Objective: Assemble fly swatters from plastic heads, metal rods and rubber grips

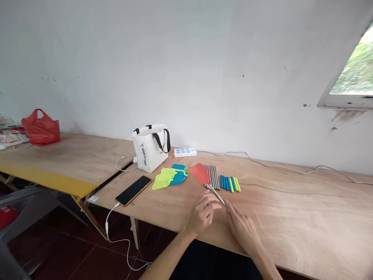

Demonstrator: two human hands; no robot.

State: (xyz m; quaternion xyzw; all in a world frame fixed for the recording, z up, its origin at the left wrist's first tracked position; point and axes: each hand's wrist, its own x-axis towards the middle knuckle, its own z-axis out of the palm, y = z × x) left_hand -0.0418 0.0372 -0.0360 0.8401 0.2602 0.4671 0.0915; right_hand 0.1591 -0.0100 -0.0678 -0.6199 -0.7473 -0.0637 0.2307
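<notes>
A fly swatter with a red head point(199, 173) and a thin metal rod slants toward me above the table. The near end of its rod is in my right hand point(243, 227), where a speck of red shows by the fingertips. Close beside the rod is my left hand point(204, 212), its fingers loosely bent and apart, apparently holding nothing. Behind the hands lie several metal rods point(215, 177) side by side. Right of them is a row of blue and yellow-green handles point(230, 183). Yellow-green swatter heads point(162, 181) and blue ones point(178, 177) overlap on the left.
A phone point(133, 190) with a white cable lies at the table's left edge. Behind it stand a white bag point(151, 149) with black handles and a power strip point(185, 152). Its cord runs along the wall. A second table point(72, 159) holds a red plastic bag point(42, 130).
</notes>
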